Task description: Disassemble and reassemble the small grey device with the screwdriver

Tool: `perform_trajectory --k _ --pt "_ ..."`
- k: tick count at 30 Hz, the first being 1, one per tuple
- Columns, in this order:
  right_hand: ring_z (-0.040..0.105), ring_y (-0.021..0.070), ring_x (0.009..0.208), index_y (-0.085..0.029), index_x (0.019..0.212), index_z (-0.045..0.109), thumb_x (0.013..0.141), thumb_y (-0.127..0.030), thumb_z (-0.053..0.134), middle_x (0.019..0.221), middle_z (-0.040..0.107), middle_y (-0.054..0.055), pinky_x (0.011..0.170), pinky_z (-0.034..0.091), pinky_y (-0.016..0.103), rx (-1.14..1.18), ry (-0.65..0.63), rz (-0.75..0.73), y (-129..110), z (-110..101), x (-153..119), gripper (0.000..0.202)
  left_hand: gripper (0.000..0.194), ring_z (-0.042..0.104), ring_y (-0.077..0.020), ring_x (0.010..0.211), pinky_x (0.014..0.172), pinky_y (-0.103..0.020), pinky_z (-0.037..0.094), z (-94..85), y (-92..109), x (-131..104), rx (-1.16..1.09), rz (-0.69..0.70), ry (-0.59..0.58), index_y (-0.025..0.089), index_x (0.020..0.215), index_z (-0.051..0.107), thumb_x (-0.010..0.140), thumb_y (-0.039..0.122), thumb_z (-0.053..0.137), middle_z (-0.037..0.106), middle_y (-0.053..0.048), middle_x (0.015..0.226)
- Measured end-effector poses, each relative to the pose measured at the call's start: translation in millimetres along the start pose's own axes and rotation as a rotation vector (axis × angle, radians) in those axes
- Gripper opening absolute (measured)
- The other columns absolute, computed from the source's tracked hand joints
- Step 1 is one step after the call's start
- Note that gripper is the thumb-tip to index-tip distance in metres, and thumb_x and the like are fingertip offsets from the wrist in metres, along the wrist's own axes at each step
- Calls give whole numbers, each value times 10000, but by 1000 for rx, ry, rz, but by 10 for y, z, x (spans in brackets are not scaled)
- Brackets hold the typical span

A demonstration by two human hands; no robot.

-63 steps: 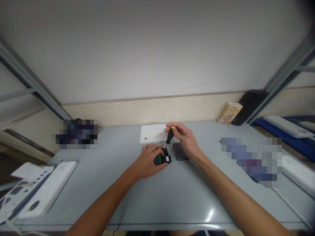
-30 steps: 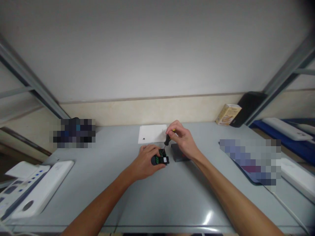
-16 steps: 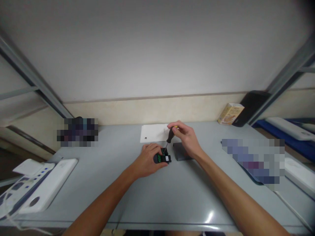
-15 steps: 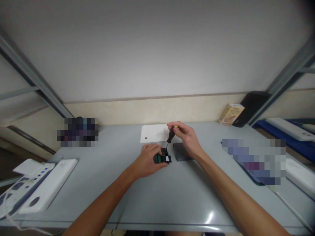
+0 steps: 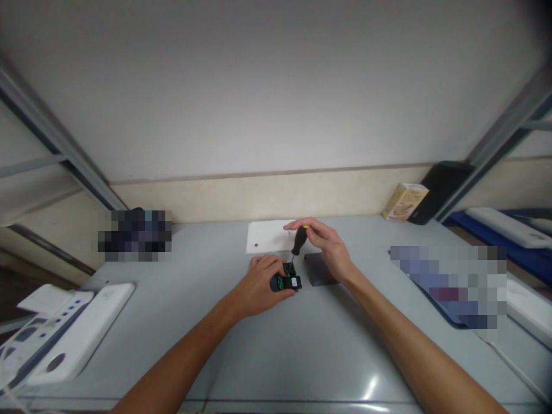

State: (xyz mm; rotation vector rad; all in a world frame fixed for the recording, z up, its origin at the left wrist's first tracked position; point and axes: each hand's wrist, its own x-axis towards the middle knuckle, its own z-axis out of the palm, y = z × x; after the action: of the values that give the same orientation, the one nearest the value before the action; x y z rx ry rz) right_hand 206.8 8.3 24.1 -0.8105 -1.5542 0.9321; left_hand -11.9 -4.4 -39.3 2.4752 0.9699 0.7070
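My left hand (image 5: 263, 284) is closed around a small black device (image 5: 294, 282) whose green circuit board (image 5: 280, 282) is exposed, pressing it on the grey desk. In my right hand (image 5: 328, 244) is a screwdriver (image 5: 299, 240) with a dark handle and yellow end, held by the fingers with the forefinger stretched past the handle's top. Its thin shaft slants down into the device; what the tip touches is too small to tell. Just right of the device, partly behind my right hand, lies a dark grey box-like piece (image 5: 318, 270).
White paper (image 5: 267, 236) with tiny black parts (image 5: 256, 245) lies behind my hands. A power strip (image 5: 56, 316) and a white flat case (image 5: 92, 330) are at left. At right stand a yellow box (image 5: 404, 202) and a black object (image 5: 444, 190); a pixelated item (image 5: 444, 287) lies nearer.
The screwdriver handle has tilted slightly and my right fingers have shifted around its top. My left hand keeps its hold on the device. The whole view has dipped a little.
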Motion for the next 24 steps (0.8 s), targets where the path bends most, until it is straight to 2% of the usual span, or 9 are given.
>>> perform_trajectory --k 4,6,8,11,14,16,19,21,24 --pt "616 226 992 -237 896 738 923 -400 662 1037 682 58 876 468 354 -148 86 -59 -6 11 -4 182 335 569 -258 1227 1045 -419 349 6 0 -1 -9 2 -4 224 929 539 828 397 808 652 -39 1269" --pt "626 213 961 -253 1016 746 940 -364 642 992 688 46 877 466 348 -127 61 -43 -1 6 -7 170 333 568 -259 1227 1038 -418 350 3 4 1 -7 -3 -2 224 932 535 832 394 803 650 -42 1276" --pt "633 220 1028 -272 1142 719 983 -346 569 1065 705 48 920 457 360 -49 -4 -20 2 6 -13 231 328 567 -263 1227 1035 -423 347 -2 10 2 0 -4 -3 224 932 533 837 395 797 650 -44 1273" --pt "608 237 1127 -264 1069 714 987 -358 557 1166 687 54 938 442 361 -51 2 -22 2 24 -23 200 327 570 -267 1224 1038 -430 340 -12 18 4 9 2 -9 226 931 535 836 398 796 656 -48 1266" --pt "618 224 1020 -242 932 721 919 -347 667 1047 676 47 865 449 339 -165 95 -48 5 28 -18 119 321 573 -265 1223 1036 -431 338 -20 25 2 26 13 -12 225 932 536 840 396 792 652 -48 1287" --pt "622 212 954 -251 991 732 919 -315 658 979 679 35 859 449 340 -156 85 -34 14 12 -10 121 323 576 -262 1219 1036 -432 337 -23 29 1 50 15 -7 225 937 542 839 406 792 654 -43 1286" --pt "622 221 1016 -271 1127 711 974 -304 555 1045 704 37 917 443 361 -54 30 -7 21 -6 -8 220 326 577 -263 1211 1033 -437 342 -25 34 2 93 18 6 226 940 559 836 432 790 664 -38 1263" --pt "612 231 1070 -261 1068 718 982 -336 548 1106 697 46 934 438 365 -64 50 -27 11 7 -12 204 323 578 -266 1208 1026 -438 350 -23 35 3 112 23 10 226 938 566 835 438 788 666 -42 1258" --pt "612 220 993 -240 920 725 937 -373 638 1018 678 48 857 450 339 -185 136 -89 -10 47 -16 160 321 583 -265 1198 1017 -434 365 -17 37 5 123 32 17 228 949 573 830 432 790 667 -47 1253"
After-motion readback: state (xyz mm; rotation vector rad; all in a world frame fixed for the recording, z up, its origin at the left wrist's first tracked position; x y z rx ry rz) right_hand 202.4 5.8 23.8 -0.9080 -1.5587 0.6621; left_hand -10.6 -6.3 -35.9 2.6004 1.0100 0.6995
